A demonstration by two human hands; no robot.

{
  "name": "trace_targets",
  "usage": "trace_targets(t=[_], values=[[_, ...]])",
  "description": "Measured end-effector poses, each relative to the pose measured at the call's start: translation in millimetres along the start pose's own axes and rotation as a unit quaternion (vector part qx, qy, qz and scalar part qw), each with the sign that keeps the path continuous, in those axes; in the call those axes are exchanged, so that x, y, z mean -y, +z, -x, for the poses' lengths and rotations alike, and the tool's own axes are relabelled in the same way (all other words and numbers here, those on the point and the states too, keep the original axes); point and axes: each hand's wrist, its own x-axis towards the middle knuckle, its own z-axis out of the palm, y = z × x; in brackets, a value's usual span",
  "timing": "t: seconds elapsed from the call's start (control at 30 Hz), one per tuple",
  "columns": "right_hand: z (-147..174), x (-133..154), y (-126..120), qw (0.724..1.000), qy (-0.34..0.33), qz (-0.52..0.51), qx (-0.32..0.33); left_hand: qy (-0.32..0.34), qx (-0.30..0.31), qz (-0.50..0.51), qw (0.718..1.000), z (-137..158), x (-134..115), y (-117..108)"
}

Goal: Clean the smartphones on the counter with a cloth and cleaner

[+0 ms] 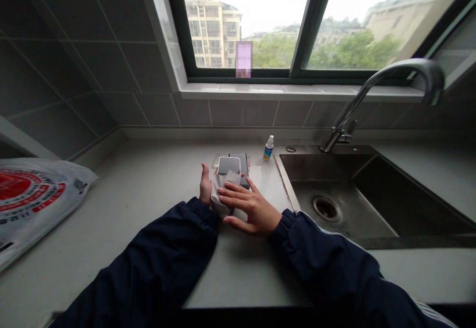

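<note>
Ample counter [148,179] borders sink [289,184]; left fingers [205,177] hold phone [229,165], right fingers [235,193] spread over cloth [216,195]

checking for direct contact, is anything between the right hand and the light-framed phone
Yes: a pale cloth lies between the right hand and the light-framed phone, covering the phone's near end.

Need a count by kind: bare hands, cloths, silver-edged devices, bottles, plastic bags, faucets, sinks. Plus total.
Bare hands (left hand, right hand): 2
Cloth: 1
Silver-edged device: 1
Bottle: 1
Plastic bag: 1
Faucet: 1
Sink: 1
Total: 8
</note>
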Motion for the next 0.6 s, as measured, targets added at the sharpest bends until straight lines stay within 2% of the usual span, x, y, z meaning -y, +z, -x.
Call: trace_targets(t=[0.13, 0.4, 0.47, 0.6], values=[[1.0, 0.0, 1.8, 0.999, -0.007, -0.02, -0.025, 0.023, -0.023, -0.004, 0.999, 0.9, -1.6, 0.9], [3.3, -5.9, 3.9, 0.995, 0.022, 0.008, -0.101, 0.038, -0.007, 0.011, 0.999, 2.1, -2.0, -0.6], [3.4, -6.7, 3.2, 0.995, 0.036, 0.02, -0.089, 0.039, -0.002, 0.012, 0.999, 2.0, -2.1, 0.5], [3.0, -9.4, 4.9, 0.996, 0.065, 0.064, 0.014, 0.042, 0.02, 0.023, 0.999, 2.9, 1.0, 5.1]])
